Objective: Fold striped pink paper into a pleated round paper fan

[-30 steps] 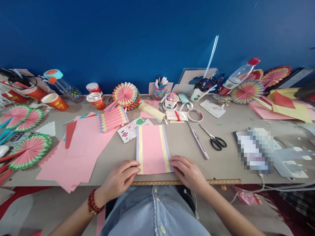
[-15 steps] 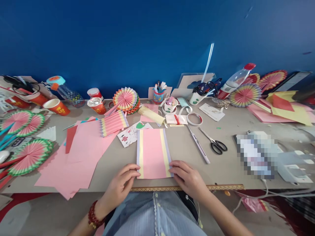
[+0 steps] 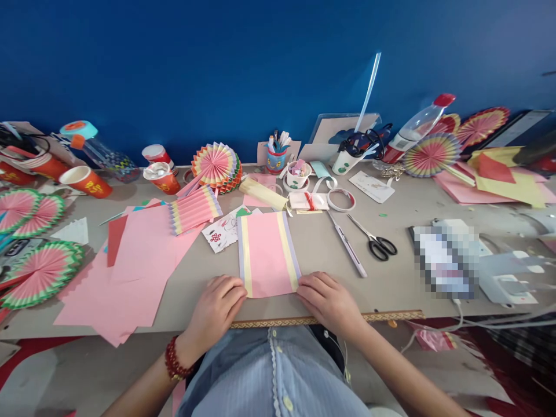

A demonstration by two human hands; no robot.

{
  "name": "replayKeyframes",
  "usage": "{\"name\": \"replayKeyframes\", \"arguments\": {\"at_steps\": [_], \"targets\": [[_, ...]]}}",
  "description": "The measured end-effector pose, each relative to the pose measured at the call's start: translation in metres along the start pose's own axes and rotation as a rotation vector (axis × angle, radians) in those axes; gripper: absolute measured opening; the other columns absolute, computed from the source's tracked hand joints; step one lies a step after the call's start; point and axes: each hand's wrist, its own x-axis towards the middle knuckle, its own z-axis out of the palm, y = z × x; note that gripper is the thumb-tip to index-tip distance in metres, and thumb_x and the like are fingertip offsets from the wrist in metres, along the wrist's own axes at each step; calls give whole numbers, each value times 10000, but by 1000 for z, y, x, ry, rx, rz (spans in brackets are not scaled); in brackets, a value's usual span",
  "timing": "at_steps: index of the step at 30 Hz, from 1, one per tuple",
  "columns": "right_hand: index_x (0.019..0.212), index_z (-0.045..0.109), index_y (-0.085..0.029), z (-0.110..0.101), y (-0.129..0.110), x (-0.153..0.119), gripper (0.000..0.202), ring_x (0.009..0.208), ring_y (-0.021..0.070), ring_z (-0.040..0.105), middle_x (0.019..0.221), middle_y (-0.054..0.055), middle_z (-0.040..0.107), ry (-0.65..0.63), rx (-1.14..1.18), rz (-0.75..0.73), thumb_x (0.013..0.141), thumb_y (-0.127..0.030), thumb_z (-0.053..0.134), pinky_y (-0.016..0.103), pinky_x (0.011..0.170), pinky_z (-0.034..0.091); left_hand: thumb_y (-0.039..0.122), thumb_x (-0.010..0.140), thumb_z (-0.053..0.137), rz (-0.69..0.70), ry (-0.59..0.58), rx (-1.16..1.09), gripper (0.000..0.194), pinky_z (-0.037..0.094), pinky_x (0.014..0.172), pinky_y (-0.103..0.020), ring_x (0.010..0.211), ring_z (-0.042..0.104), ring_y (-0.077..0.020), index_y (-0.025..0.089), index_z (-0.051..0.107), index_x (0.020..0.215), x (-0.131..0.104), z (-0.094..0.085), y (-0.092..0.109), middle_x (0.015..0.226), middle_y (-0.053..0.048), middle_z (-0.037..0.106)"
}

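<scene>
Desk (image 3: 208, 313), grey, stands against a blue wall (image 3: 243, 69), a patterned strip (image 3: 393, 315) along its near edge. Red cups (image 3: 89, 184) carry yellow lettering, too small to read. Striped paper (image 3: 268, 255) lies front and centre, the fingers of left hand (image 3: 221, 304) and right hand (image 3: 328, 298) pinching its near corners.

Sheet (image 3: 268, 255) pink w/ yellow & lilac edge stripes; bracelet (image 3: 174, 360) dk red, prob. beaded.

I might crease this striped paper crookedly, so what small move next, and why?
Probably lift the near edge of the striped paper evenly: the left hand and right hand are at its near corners, and it lies unpleated.
</scene>
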Motion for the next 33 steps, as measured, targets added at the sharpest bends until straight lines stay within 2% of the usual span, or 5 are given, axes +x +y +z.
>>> {"name": "replayKeyframes", "arguments": {"at_steps": [7,12,22,27,33], "targets": [[1055,632,-178,-2,10,4,128,916,218,608,1015,87,702,-5,-4,-36,940,-225,599,354,805,518,139,985,473,17,73,-48,149,451,851,-357,930,584,-187,218,600,987,0,1,-5,983,-35,658],[947,643,-200,1,10,7,140,877,187,600,945,47,703,-25,10,-92,938,-107,539,336,817,501,141,975,494,9,83,-63,133,461,855,-356,930,591,-187,221,596,1002,2,1,-6,969,-34,659],[961,646,-183,3,16,12,149,883,204,596,954,72,700,-42,14,-134,934,-109,520,356,808,486,119,968,488,30,53,-53,152,459,911,-383,946,580,-188,220,559,1057,2,-3,-10,986,-38,657],[944,637,-186,-3,12,20,148,925,209,582,977,75,683,-75,93,-64,969,-152,495,355,830,485,147,970,491,7,31,-19,109,448,925,-391,924,563,-184,222,567,947,3,-5,-5,975,-27,641],[901,615,-207,-8,6,25,151,911,209,582,985,74,657,-146,170,114,986,-210,490,358,817,486,135,936,462,-111,57,1,130,409,985,-449,877,555,-191,214,535,863,4,-3,4,903,-30,598]]}}
